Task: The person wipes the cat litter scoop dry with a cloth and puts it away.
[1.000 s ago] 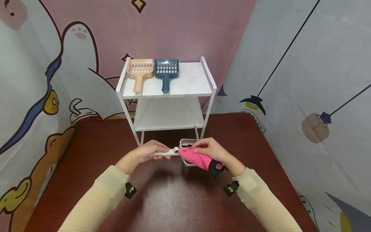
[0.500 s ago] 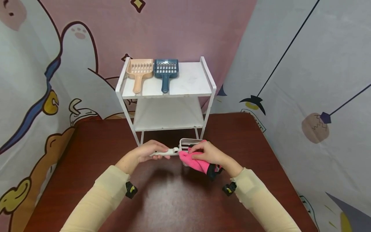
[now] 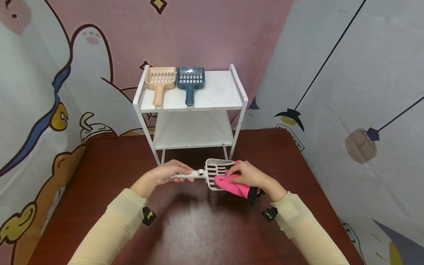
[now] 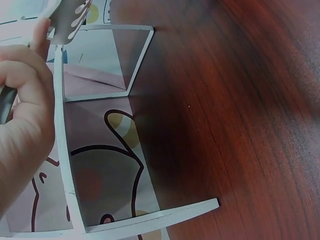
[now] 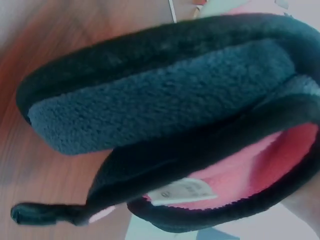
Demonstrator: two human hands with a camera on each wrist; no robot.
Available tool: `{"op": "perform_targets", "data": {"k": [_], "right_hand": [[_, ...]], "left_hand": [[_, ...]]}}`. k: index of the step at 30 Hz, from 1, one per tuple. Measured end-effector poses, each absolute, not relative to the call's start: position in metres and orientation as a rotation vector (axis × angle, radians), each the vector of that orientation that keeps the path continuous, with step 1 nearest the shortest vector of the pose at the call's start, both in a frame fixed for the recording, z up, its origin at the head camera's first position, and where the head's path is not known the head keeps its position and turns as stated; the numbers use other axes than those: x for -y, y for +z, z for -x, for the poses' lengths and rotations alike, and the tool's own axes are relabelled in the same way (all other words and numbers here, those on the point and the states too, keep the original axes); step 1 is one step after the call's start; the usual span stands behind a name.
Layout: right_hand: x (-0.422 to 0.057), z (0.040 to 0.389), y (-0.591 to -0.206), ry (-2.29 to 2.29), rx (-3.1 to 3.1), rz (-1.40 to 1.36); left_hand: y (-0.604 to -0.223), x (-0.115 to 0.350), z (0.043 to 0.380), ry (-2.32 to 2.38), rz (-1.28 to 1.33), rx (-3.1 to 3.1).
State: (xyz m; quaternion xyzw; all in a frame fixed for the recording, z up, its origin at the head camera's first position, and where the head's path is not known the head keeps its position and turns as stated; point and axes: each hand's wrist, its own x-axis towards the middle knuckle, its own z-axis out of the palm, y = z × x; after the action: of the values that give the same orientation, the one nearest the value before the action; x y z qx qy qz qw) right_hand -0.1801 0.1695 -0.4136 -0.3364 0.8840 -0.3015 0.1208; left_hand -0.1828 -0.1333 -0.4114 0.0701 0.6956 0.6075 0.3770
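A white slotted litter scoop [image 3: 212,169] is held level above the brown table, its slotted pan toward the right. My left hand [image 3: 170,172] grips its handle; in the left wrist view the hand [image 4: 25,95] shows at the left edge, with part of the scoop [image 4: 67,22] above it. My right hand [image 3: 248,174] holds a bunched pink cloth [image 3: 233,187] with dark edging against the right part of the pan, hiding that part. In the right wrist view the cloth [image 5: 165,100] fills most of the picture, showing grey-blue fleece, black trim, a pink inside and a white tag.
A white two-tier rack [image 3: 218,90] stands behind the hands. On its top shelf lie a peach litter scoop [image 3: 160,82] and a dark blue litter scoop [image 3: 190,82], side by side. Printed cloth walls [image 3: 225,33] surround the brown table [image 3: 185,228].
My right hand has slid the pink cloth to the right along the pan, uncovering the slots near the handle. My left hand and the scoop have stayed nearly still.
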Motion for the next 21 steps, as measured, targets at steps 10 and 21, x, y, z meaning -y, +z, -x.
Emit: {"op": "perform_targets", "data": {"k": [10, 21], "right_hand": [[-0.208, 0.185, -0.41, -0.906, -2.643, 0.813], [-0.212, 0.193, -0.396, -1.271, -2.812, 0.513]], "left_hand": [[-0.412, 0.147, 0.182, 1.533, -0.181, -1.782], [-0.418, 0.148, 0.181, 1.445, -0.192, -1.812]]}}
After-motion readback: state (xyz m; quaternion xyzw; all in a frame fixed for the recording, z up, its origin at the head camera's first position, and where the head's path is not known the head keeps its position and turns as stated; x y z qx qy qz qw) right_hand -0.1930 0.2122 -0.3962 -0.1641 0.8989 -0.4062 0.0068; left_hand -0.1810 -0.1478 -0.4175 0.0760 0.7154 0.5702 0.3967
